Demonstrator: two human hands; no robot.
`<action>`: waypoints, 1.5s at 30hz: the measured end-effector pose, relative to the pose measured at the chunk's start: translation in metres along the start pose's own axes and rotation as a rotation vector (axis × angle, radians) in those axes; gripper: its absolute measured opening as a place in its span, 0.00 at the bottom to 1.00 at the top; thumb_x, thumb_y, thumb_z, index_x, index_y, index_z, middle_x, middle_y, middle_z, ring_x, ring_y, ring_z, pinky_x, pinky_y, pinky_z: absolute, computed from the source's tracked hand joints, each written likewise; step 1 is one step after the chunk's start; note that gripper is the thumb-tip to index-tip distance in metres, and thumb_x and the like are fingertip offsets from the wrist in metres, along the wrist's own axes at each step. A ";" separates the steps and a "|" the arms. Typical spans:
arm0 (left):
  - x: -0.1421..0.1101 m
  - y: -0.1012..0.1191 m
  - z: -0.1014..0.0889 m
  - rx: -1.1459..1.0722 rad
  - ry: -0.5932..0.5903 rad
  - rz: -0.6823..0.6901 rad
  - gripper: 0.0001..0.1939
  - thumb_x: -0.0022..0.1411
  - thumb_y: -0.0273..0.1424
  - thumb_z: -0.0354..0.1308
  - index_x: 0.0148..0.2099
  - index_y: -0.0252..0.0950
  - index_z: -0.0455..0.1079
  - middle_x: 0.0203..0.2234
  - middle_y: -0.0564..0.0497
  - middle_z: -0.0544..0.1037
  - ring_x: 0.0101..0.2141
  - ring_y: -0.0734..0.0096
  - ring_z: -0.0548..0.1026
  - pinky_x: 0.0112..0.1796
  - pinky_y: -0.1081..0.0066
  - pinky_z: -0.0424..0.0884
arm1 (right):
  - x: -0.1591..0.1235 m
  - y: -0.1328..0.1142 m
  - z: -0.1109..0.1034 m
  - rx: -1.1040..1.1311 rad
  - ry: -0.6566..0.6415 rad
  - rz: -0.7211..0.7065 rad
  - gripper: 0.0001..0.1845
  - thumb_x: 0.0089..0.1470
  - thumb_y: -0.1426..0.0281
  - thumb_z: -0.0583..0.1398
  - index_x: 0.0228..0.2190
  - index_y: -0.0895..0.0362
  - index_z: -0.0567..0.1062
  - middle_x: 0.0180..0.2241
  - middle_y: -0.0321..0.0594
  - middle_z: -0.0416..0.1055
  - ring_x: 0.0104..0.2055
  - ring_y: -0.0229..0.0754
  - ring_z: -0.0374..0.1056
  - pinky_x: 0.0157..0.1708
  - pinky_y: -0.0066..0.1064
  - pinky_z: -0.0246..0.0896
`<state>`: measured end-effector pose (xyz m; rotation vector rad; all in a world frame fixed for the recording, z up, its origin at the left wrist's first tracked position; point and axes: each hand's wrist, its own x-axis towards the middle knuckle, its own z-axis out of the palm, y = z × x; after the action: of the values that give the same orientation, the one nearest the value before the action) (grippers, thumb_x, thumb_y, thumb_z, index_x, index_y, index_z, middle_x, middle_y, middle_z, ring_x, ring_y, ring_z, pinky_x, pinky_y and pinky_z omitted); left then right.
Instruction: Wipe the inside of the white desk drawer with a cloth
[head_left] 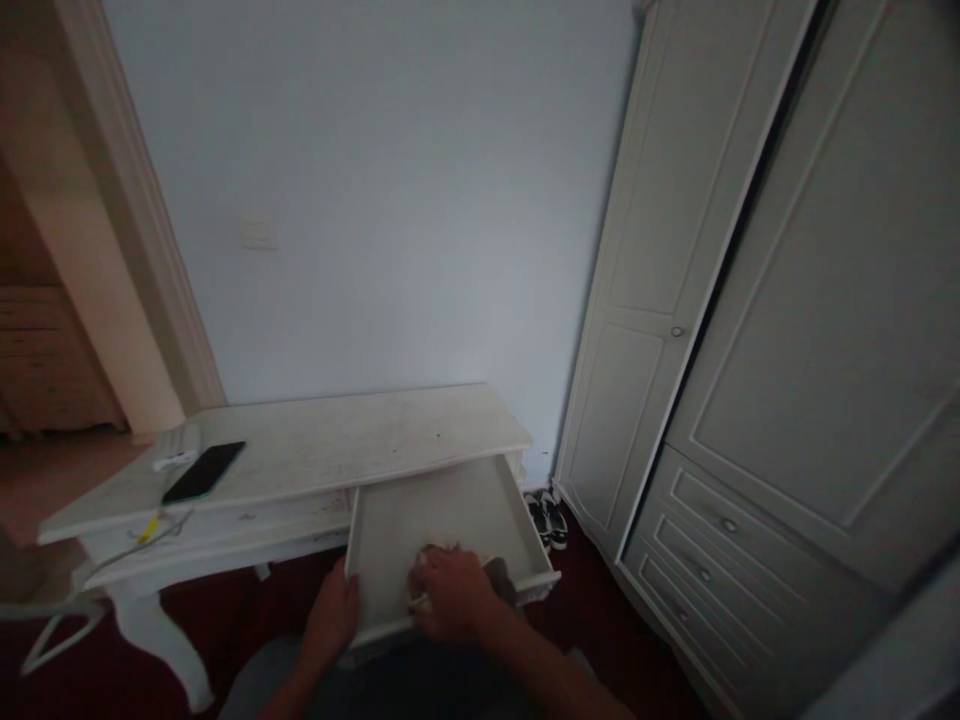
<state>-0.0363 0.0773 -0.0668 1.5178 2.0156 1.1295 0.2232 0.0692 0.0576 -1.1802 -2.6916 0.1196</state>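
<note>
Phone [204,472], dark, left of frame, on white surface [360,428]. Left hand [334,612], lower centre: grip closed on side of open drawer [442,500]. Right hand [454,592], lower centre: grip curled over cloth [415,583] inside drawer. Shoes [549,520], right of drawer.

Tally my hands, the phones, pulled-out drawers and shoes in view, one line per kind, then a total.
Hands: 2, the left hand and the right hand
Phone: 1
Pulled-out drawer: 1
Shoes: 2
Total: 6
</note>
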 end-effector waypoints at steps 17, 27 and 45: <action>0.000 0.005 0.000 0.061 -0.025 -0.051 0.28 0.67 0.36 0.40 0.60 0.27 0.68 0.55 0.35 0.79 0.58 0.55 0.76 0.61 0.59 0.68 | -0.093 0.105 -0.007 -0.005 0.100 0.195 0.29 0.56 0.57 0.64 0.58 0.49 0.72 0.56 0.50 0.72 0.57 0.56 0.69 0.54 0.44 0.65; -0.007 0.021 -0.010 0.099 -0.030 -0.044 0.25 0.67 0.33 0.41 0.60 0.30 0.68 0.54 0.37 0.80 0.56 0.58 0.76 0.60 0.60 0.68 | -0.036 0.010 0.025 0.028 0.113 -0.023 0.29 0.52 0.52 0.67 0.51 0.53 0.74 0.50 0.47 0.74 0.53 0.56 0.69 0.54 0.46 0.65; -0.003 0.009 -0.004 0.045 -0.029 -0.070 0.30 0.65 0.39 0.40 0.60 0.27 0.68 0.54 0.34 0.78 0.58 0.54 0.75 0.63 0.58 0.66 | -0.081 0.091 -0.006 0.060 0.091 0.230 0.33 0.54 0.58 0.66 0.60 0.50 0.72 0.55 0.50 0.72 0.57 0.58 0.69 0.55 0.45 0.64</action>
<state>-0.0327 0.0738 -0.0577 1.4652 2.0708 1.0355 0.3435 0.0714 0.0369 -1.4367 -2.4494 0.1752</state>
